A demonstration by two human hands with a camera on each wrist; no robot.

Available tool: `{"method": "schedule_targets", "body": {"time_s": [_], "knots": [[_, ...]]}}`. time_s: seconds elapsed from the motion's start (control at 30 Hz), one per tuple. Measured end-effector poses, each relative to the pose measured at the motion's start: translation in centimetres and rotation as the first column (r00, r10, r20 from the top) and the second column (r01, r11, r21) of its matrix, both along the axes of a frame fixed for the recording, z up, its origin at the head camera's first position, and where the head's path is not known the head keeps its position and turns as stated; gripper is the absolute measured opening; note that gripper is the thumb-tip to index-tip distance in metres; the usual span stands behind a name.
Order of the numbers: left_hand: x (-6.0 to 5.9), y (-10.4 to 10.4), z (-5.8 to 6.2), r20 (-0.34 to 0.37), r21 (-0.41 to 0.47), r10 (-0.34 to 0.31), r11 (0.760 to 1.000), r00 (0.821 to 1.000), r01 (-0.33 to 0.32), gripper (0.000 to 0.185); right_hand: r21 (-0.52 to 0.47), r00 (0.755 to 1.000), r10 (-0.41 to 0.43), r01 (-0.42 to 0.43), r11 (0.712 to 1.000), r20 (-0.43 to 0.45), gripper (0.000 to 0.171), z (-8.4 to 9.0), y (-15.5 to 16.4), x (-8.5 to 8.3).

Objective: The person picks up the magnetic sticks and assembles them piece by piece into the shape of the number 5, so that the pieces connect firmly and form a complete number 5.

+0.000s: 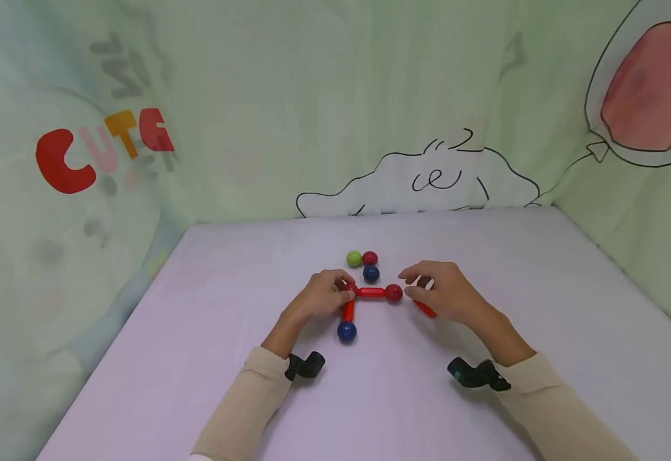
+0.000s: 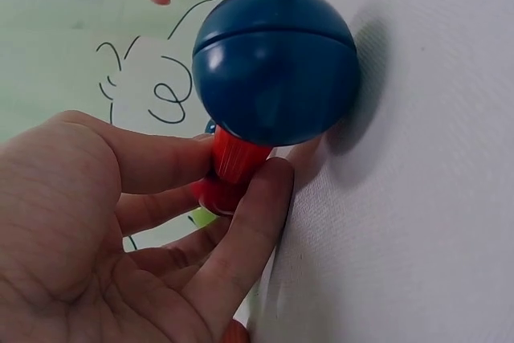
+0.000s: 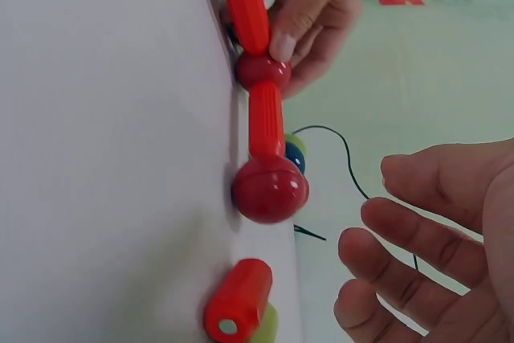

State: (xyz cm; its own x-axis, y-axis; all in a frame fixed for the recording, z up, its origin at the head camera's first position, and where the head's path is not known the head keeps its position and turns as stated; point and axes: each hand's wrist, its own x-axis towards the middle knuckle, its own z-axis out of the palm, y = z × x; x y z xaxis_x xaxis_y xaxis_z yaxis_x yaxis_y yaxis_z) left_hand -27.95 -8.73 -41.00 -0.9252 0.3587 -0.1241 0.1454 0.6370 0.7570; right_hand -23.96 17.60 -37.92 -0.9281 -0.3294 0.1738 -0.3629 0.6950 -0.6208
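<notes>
Two red rods and three balls form an L on the table. A red corner ball joins the rods, a dark blue ball ends the near one, and another red ball ends the right one. My left hand pinches the L at its corner, thumb and fingers around the red ball and rod end. My right hand hovers beside the right-end ball, fingers loosely bent and apart, holding nothing. Below it lies a loose red rod with a metal disc in its end.
Behind the L, a green ball, a red ball and a dark blue ball sit close together. A pale tabletop runs back to a printed cloth backdrop. Black camera mounts are on both wrists.
</notes>
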Motion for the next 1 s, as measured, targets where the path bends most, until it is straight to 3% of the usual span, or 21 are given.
{"method": "schedule_targets", "body": {"time_s": [0.1,0.33,0.63,1.0], "knots": [[-0.2,0.2,0.1,0.006,-0.002,0.013,1.0,1.0,-0.013,0.026,0.018,1.0,-0.023,0.023,1.0,0.003,0.029,0.5,0.6,-0.2],[0.0,0.3,-0.3,0.061,0.028,0.025,0.999,0.998,-0.026,0.03,0.12,0.993,-0.071,0.059,0.991,0.099,0.032,0.3,1.0,-0.6],[0.2,0.5,0.1,0.072,0.059,0.03,0.998,0.997,-0.035,0.032,0.244,0.968,-0.124,0.07,0.967,0.217,0.033,0.2,0.6,-0.9],[0.4,0.7,0.1,0.083,0.082,0.043,0.995,0.996,-0.049,0.031,0.345,0.967,-0.107,0.021,0.938,0.231,0.031,-0.6,0.0,-0.4]]}}
